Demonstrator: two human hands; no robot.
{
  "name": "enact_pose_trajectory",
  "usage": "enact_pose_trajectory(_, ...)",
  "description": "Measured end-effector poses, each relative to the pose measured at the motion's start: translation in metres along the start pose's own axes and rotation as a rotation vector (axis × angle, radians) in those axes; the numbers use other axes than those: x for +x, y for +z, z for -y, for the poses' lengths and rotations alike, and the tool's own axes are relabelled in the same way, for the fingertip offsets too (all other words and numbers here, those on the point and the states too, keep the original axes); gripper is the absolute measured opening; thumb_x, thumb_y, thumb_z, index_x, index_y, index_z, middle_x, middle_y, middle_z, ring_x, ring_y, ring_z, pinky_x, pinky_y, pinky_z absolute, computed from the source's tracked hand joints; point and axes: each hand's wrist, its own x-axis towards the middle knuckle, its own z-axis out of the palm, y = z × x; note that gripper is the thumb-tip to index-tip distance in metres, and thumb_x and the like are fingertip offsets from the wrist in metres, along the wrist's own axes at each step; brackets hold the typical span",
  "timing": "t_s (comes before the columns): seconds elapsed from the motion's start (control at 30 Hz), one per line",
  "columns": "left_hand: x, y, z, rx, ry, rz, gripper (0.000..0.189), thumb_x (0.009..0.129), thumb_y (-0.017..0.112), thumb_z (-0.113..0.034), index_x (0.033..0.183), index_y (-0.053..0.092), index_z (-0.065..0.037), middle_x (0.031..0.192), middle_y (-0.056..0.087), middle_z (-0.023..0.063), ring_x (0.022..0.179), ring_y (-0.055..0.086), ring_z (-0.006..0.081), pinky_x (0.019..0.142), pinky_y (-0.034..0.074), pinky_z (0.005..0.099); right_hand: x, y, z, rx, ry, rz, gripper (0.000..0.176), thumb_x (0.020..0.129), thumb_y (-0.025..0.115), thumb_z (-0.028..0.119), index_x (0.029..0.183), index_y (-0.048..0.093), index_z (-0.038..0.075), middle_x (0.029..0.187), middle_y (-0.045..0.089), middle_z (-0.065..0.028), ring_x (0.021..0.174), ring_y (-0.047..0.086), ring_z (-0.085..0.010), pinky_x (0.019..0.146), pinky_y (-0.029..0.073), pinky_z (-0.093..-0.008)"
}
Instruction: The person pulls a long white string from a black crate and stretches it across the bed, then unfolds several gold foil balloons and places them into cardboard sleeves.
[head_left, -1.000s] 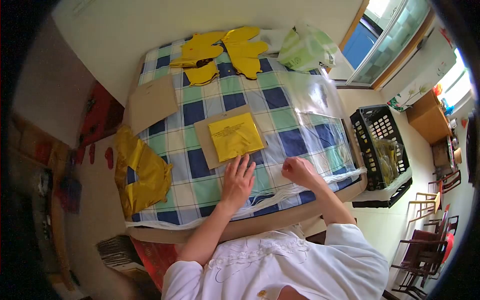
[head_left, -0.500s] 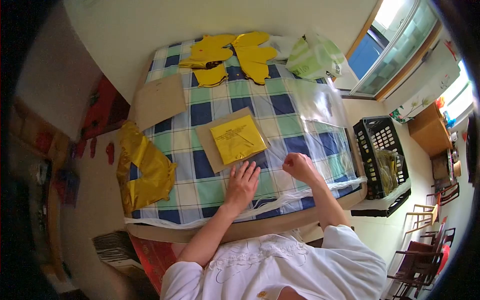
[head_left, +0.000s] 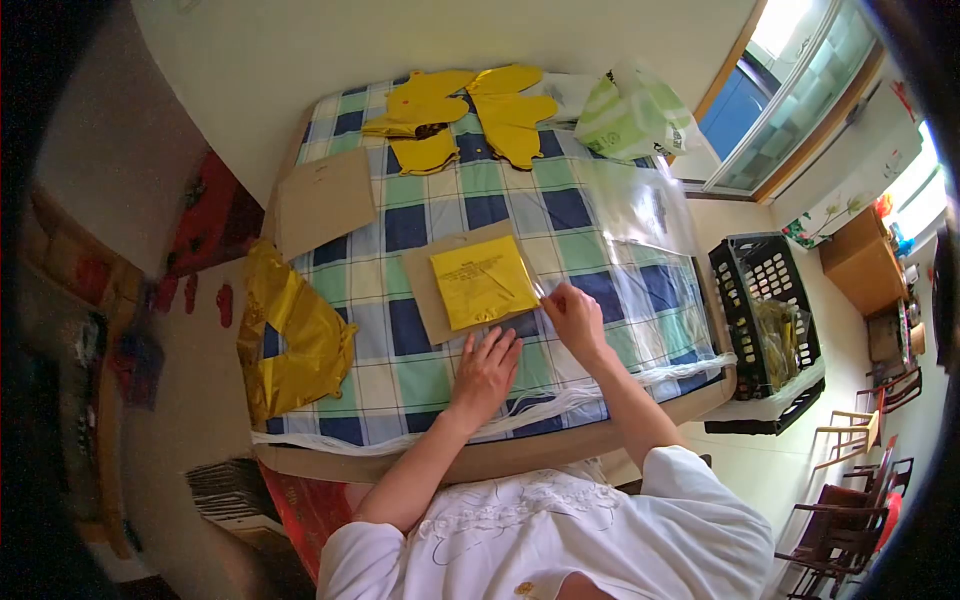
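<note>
Two hands show: the left hand (head_left: 485, 365) and the right hand (head_left: 572, 312). One yellow packet (head_left: 482, 282). Two cardboard sheets — the near cardboard sheet (head_left: 422, 292) and the far cardboard sheet (head_left: 325, 200). One black crate (head_left: 765, 290), one green bag (head_left: 635, 115), one gold foil piece (head_left: 290, 340).

Left hand (head_left: 487, 366) flat beside yellow packet (head_left: 482, 281); right hand (head_left: 574, 314) pinching clear film (head_left: 640, 262)

wall (head_left: 400, 40): plain, cream | window (head_left: 800, 90): big, top right — bright sun comes in | floor (head_left: 770, 440): pale | chairs (head_left: 850, 510): dark red, low on the right | cabinet (head_left: 860, 250): brown wood
</note>
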Motion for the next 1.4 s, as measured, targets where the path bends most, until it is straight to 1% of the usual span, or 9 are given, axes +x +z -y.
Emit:
enact_pose_trajectory(0.3, -0.002, -0.003, -0.003, -0.006, -0.003, 0.004, 0.035, 0.087, 0.055, -0.019, 0.120, 0.056, -0.007, 0.129, 0.051, 0.0094, 0.122, 0.044, 0.0268, 0.104, 0.029, 0.0511, -0.009, -0.005, 0.003, 0.004, -0.133, -0.041, 0.018, 0.082, 0.064, 0.022, 0.084, 0.057, 0.006, 0.082, 0.059, -0.0104, 0.076, 0.059, -0.0299, 0.070, 0.045, -0.0397)
enact_pose_trajectory(0.7, -0.002, -0.001, -0.002, -0.023, -0.024, -0.006, 0.036, 0.086, 0.057, -0.017, 0.120, 0.056, -0.007, 0.131, 0.049, 0.0092, 0.125, 0.042, 0.0271, 0.104, 0.029, 0.0508, -0.018, -0.002, -0.002, -0.214, 0.003, -0.009, 0.017, 0.080, 0.064, 0.024, 0.076, 0.059, 0.009, 0.078, 0.061, -0.0083, 0.080, 0.060, -0.0267, 0.072, 0.040, -0.0395)
enact_pose_trajectory(0.9, -0.003, 0.002, 0.000, 0.011, 0.016, -0.028, 0.034, 0.087, 0.055, -0.018, 0.118, 0.057, -0.005, 0.127, 0.052, 0.0100, 0.122, 0.045, 0.0273, 0.102, 0.032, 0.0515, -0.004, 0.002, 0.012, -0.101, -0.183, -0.130, 0.005, 0.077, 0.063, 0.014, 0.082, 0.064, 0.012, 0.082, 0.057, -0.0043, 0.082, 0.057, -0.0234, 0.073, 0.038, -0.0376)
enact_pose_trajectory(1.0, -0.004, 0.002, 0.001, 0.002, -0.006, 0.010, 0.036, 0.087, 0.055, -0.019, 0.121, 0.055, -0.007, 0.132, 0.049, 0.0092, 0.125, 0.042, 0.0277, 0.104, 0.029, 0.0521, -0.007, 0.001, 0.018, -0.150, -0.541, -0.035, 0.022, 0.073, 0.063, 0.010, 0.094, 0.067, 0.015, 0.087, 0.055, -0.0026, 0.086, 0.054, -0.0216, 0.074, 0.038, -0.0365)
enact_pose_trajectory(1.1, -0.005, 0.002, 0.000, -0.009, -0.014, 0.035, 0.037, 0.088, 0.053, -0.020, 0.123, 0.054, -0.008, 0.135, 0.047, 0.0086, 0.126, 0.040, 0.0274, 0.106, 0.027, 0.0519, -0.008, 0.002, 0.014, -0.236, -0.585, 0.100, 0.034, 0.070, 0.063, 0.007, 0.102, 0.068, 0.017, 0.090, 0.055, -0.0024, 0.088, 0.053, -0.0204, 0.074, 0.038, -0.0352)
enact_pose_trajectory(1.2, -0.005, 0.000, 0.000, -0.015, -0.020, 0.039, 0.037, 0.088, 0.053, -0.020, 0.123, 0.054, -0.008, 0.134, 0.047, 0.0088, 0.127, 0.040, 0.0272, 0.106, 0.027, 0.0515, -0.007, -0.005, 0.019, -0.224, -0.625, 0.132, 0.030, 0.070, 0.061, 0.006, 0.098, 0.068, 0.014, 0.090, 0.056, -0.0044, 0.088, 0.054, -0.0229, 0.074, 0.039, -0.0367)
enact_pose_trajectory(1.3, -0.002, -0.001, 0.001, -0.032, -0.005, 0.009, 0.034, 0.088, 0.054, -0.018, 0.120, 0.056, -0.006, 0.129, 0.051, 0.0101, 0.123, 0.043, 0.0277, 0.105, 0.028, 0.0511, -0.001, -0.002, 0.001, -0.074, -0.489, 0.028, 0.024, 0.072, 0.062, 0.006, 0.096, 0.064, 0.012, 0.090, 0.057, -0.0062, 0.089, 0.055, -0.0263, 0.074, 0.040, -0.0392)
enact_pose_trajectory(1.37, -0.002, -0.002, 0.001, -0.046, -0.005, -0.010, 0.033, 0.088, 0.054, -0.018, 0.118, 0.057, -0.006, 0.127, 0.053, 0.0104, 0.121, 0.045, 0.0276, 0.104, 0.029, 0.0507, 0.005, -0.007, -0.009, 0.088, -0.239, 0.012, 0.018, 0.075, 0.064, 0.009, 0.093, 0.060, 0.009, 0.089, 0.057, -0.0078, 0.089, 0.055, -0.0290, 0.073, 0.041, -0.0411)
enact_pose_trajectory(1.4, -0.002, -0.002, 0.001, -0.053, -0.008, -0.012, 0.033, 0.087, 0.055, -0.018, 0.118, 0.057, -0.006, 0.127, 0.053, 0.0102, 0.122, 0.045, 0.0272, 0.104, 0.029, 0.0505, 0.004, -0.014, -0.013, 0.059, -0.252, 0.074, 0.020, 0.076, 0.066, 0.012, 0.093, 0.055, 0.009, 0.089, 0.057, -0.0078, 0.089, 0.055, -0.0288, 0.074, 0.041, -0.0406)
